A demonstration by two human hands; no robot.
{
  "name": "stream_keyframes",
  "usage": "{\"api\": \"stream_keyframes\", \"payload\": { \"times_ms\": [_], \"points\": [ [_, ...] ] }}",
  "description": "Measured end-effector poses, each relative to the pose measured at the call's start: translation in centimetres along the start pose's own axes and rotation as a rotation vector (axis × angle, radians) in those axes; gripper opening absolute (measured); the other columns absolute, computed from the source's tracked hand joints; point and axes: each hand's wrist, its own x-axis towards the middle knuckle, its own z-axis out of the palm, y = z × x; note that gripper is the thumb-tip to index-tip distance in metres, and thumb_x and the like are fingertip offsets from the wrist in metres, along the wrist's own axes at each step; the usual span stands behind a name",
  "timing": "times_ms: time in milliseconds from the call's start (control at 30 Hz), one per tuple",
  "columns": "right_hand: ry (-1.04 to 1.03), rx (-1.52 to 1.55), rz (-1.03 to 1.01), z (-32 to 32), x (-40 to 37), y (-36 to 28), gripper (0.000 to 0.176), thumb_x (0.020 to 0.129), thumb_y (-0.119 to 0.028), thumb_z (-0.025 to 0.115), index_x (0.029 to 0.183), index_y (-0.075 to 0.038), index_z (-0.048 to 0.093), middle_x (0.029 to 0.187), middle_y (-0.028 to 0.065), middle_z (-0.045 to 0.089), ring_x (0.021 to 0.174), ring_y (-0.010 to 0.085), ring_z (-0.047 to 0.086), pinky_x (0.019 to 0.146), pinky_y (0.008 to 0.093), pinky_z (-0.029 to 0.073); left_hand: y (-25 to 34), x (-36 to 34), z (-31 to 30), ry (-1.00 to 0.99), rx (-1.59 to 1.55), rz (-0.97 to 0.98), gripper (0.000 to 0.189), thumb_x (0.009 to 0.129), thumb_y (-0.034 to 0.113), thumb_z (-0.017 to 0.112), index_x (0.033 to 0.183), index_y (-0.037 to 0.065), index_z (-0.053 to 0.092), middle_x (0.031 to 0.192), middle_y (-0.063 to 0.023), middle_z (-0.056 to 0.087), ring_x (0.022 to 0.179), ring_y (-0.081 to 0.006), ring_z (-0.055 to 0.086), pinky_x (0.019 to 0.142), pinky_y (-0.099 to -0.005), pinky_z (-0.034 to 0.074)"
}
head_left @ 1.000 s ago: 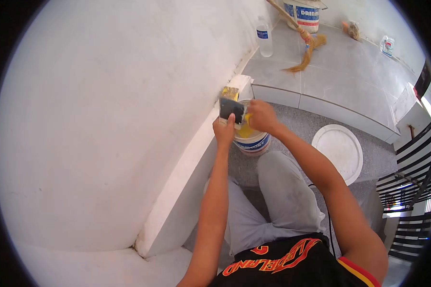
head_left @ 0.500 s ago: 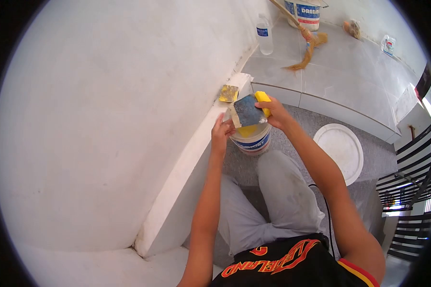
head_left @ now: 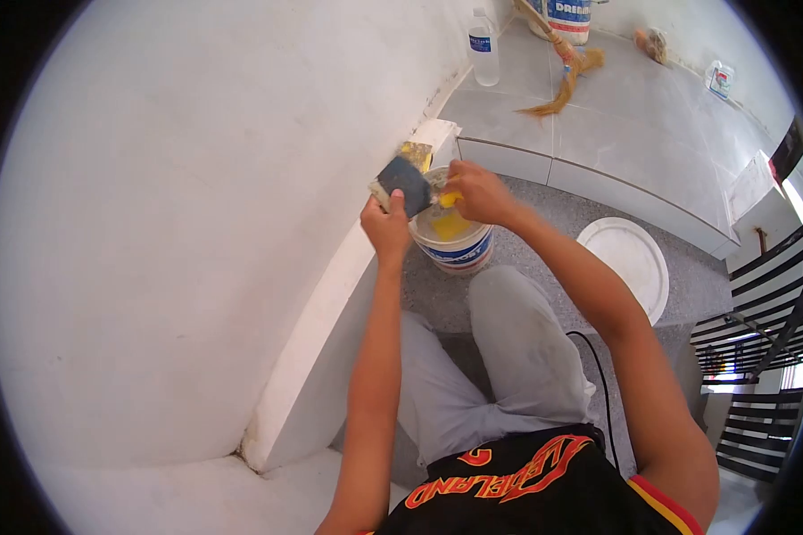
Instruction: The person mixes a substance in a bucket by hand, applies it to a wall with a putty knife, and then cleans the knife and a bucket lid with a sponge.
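Note:
My left hand grips a dark flat blade with pale paste along its left edge, the thumb lying on its face. Just right of the blade, above the bucket, my right hand is closed on a yellow-handled tool; its far end is hidden near the dark blade. Below both hands stands an open white bucket with a blue label, and something yellow shows inside it. A stained yellow piece lies on the white ledge behind the blade.
A round white lid lies on the grey floor at the right. On the tiled step are a clear bottle, a straw broom, another bucket and a small container. Black railings stand at the far right.
The dark blade has moved left, and my left hand now holds it with the thumb on its face. My right hand has shifted left and turned over the bucket. The view has shifted slightly.

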Motion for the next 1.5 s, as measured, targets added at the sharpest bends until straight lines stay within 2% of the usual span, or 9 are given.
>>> {"api": "stream_keyframes", "payload": {
  "times_ms": [200, 267, 333, 467, 1067, 1167, 1233, 1300, 1500],
  "points": [
    [-0.020, -0.047, 0.072, 1.7, 0.5, 0.4, 0.026, 0.060, -0.014, 0.067, 0.085, -0.009, 0.068, 0.096, 0.0127, 0.058, 0.092, 0.0280, 0.056, 0.078, 0.0385, 0.047, 1.6, 0.6, -1.4, 0.035, 0.030, -0.160, 0.022, 0.082, 0.020, 0.063, 0.076, -0.001, 0.060, 0.063, -0.0024, 0.057, 0.051, -0.0090, 0.051, 0.043, -0.0244, 0.043],
    [-0.155, -0.040, 0.107, 2.3, 1.0, 0.4, 0.026, 0.058, -0.018, 0.069, 0.083, -0.009, 0.068, 0.094, 0.0140, 0.061, 0.091, 0.0277, 0.058, 0.077, 0.0391, 0.047, -1.6, 1.3, -1.3, 0.035, 0.259, -0.032, 0.028, 0.081, 0.024, 0.065, 0.067, 0.000, 0.056, 0.059, -0.0036, 0.051, 0.052, -0.0125, 0.045, 0.048, -0.0306, 0.037],
    [-0.133, -0.162, 0.122, 5.0, 1.1, 1.6, 0.024, 0.057, -0.025, 0.070, 0.074, -0.008, 0.069, 0.076, 0.0138, 0.065, 0.072, 0.0293, 0.063, 0.066, 0.0403, 0.050, -2.2, 0.7, -0.6, 0.049, 0.093, -0.048, 0.033, 0.079, 0.028, 0.068, 0.065, 0.001, 0.056, 0.059, -0.0024, 0.051, 0.051, -0.0126, 0.042, 0.045, -0.0318, 0.033],
    [-0.247, -0.076, 0.195, 3.4, 0.1, -0.8, 0.029, 0.056, -0.020, 0.068, 0.080, -0.005, 0.068, 0.082, 0.0169, 0.065, 0.077, 0.0316, 0.064, 0.066, 0.0413, 0.051, -0.7, -0.1, -0.8, 0.025, 0.028, -0.181, 0.023, 0.082, 0.021, 0.062, 0.083, -0.002, 0.060, 0.073, -0.0040, 0.059, 0.058, -0.0120, 0.052, 0.052, -0.0261, 0.045],
    [-0.462, 0.079, 0.297, 3.6, 0.7, -1.2, 0.034, 0.062, -0.028, 0.066, 0.086, -0.004, 0.068, 0.092, 0.0156, 0.065, 0.085, 0.0307, 0.063, 0.072, 0.0402, 0.050, 0.6, 1.3, -2.0, 0.067, -0.104, -0.312, 0.027, 0.084, 0.023, 0.056, 0.099, 0.001, 0.057, 0.091, -0.0059, 0.059, 0.075, -0.0147, 0.055, 0.059, -0.0283, 0.044],
    [-0.383, 0.033, 0.309, 3.3, 0.2, -1.3, 0.028, 0.063, -0.021, 0.063, 0.084, -0.004, 0.069, 0.088, 0.0164, 0.065, 0.083, 0.0307, 0.063, 0.070, 0.0414, 0.050, -0.4, 1.8, -2.8, 0.073, -0.092, -0.306, 0.028, 0.082, 0.022, 0.055, 0.096, -0.002, 0.059, 0.087, -0.0097, 0.059, 0.071, -0.0188, 0.057, 0.054, -0.0303, 0.048],
    [-0.123, 0.035, 0.231, 5.0, -0.4, 0.5, 0.023, 0.064, -0.018, 0.063, 0.085, -0.009, 0.068, 0.080, 0.0141, 0.064, 0.079, 0.0323, 0.061, 0.076, 0.0416, 0.048, -3.7, 2.5, -3.7, 0.086, -0.036, -0.161, 0.024, 0.081, 0.021, 0.056, 0.084, -0.002, 0.061, 0.078, -0.0083, 0.056, 0.067, -0.0176, 0.053, 0.053, -0.0304, 0.046],
    [0.283, 0.270, 0.201, 2.3, -3.4, 0.6, 0.020, 0.069, -0.019, 0.062, 0.085, -0.008, 0.067, 0.084, 0.0137, 0.064, 0.083, 0.0314, 0.060, 0.080, 0.0395, 0.047, -1.5, 2.3, -3.3, 0.098, -0.062, -0.270, 0.018, 0.082, 0.017, 0.054, 0.080, 0.000, 0.058, 0.070, -0.0036, 0.051, 0.061, -0.0131, 0.046, 0.053, -0.0295, 0.042],
    [0.260, 0.456, 0.508, -2.0, -7.3, 2.6, 0.019, 0.074, -0.012, 0.058, 0.087, 0.000, 0.065, 0.076, 0.0119, 0.065, 0.068, 0.0180, 0.061, 0.065, 0.0284, 0.048, 2.5, 1.3, -2.7, -0.008, -0.268, -0.336, 0.015, 0.085, 0.015, 0.048, 0.090, 0.004, 0.055, 0.072, 0.0001, 0.053, 0.056, -0.0075, 0.048, 0.046, -0.0241, 0.042]
  ]
}}
